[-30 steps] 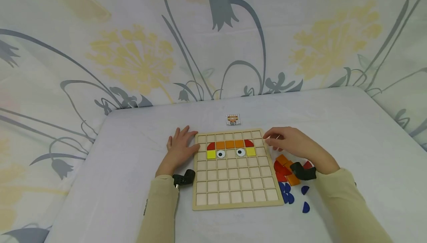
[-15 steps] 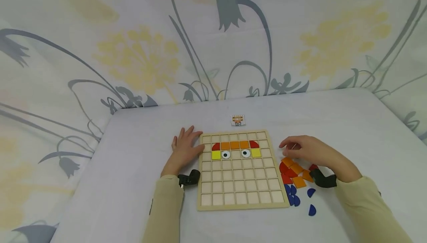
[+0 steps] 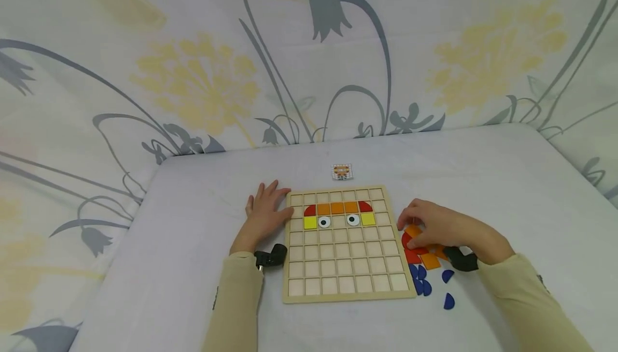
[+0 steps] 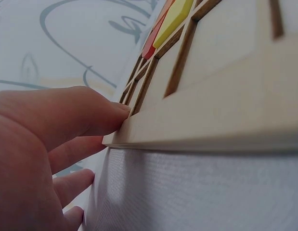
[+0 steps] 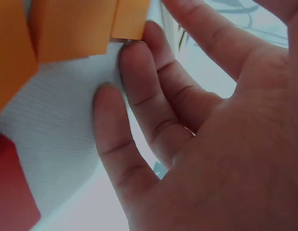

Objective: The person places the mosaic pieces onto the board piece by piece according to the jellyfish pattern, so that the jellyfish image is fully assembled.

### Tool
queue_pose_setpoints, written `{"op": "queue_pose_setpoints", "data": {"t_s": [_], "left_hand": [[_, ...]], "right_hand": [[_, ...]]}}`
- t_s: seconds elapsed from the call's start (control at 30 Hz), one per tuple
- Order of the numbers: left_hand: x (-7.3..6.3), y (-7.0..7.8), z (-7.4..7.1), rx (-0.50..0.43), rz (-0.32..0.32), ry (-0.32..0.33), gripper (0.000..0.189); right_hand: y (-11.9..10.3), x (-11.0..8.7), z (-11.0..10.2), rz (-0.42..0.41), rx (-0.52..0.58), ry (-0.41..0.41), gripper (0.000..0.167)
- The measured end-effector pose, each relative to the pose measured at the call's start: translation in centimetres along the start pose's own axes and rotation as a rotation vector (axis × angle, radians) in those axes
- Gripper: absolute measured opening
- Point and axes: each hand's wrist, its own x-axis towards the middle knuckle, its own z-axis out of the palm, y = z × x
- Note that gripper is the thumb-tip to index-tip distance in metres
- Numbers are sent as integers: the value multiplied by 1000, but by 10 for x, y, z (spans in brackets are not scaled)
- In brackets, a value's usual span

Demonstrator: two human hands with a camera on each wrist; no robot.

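Observation:
The wooden grid board (image 3: pixel 328 254) lies on the table with a row of red and orange pieces. Under that row sit two yellow squares (image 3: pixel 310 222) and two round eye pieces (image 3: pixel 324 222). At the board's upper left, my left hand (image 3: pixel 263 218) rests its thumb on the rim, the other fingers spread beside it. My right hand (image 3: pixel 441 227) is low over loose pieces at the board's right, thumb and fingers apart. In the right wrist view its fingertips (image 5: pixel 136 62) touch or nearly touch orange squares (image 5: pixel 74 29); the thumb's contact is unclear. A red piece (image 5: pixel 14 187) lies nearby.
Several blue semicircles (image 3: pixel 449 301) lie near the board's lower right corner. A small picture card (image 3: pixel 341 171) stands or lies beyond the far edge. Black cameras (image 3: pixel 461 259) are strapped at both wrists. A flowered cloth (image 3: pixel 289 57) rises behind the white table.
My right hand first drew back from the board's upper right rim, then came down over the loose red and orange pieces. The left hand keeps its place on the board.

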Motion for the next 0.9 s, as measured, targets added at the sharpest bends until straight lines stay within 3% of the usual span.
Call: {"op": "queue_pose_setpoints", "data": {"t_s": [0.4,0.57,0.9], "left_hand": [[-1,1,-1,-15,5,14,48],[-2,0,0,-12,8,11,48],[-2,0,-1,-18,8,10,47]], "right_hand": [[6,6,2,60,-37,84,18],[6,8,2,64,-50,82,20],[5,8,-1,44,55,96,11]]}}
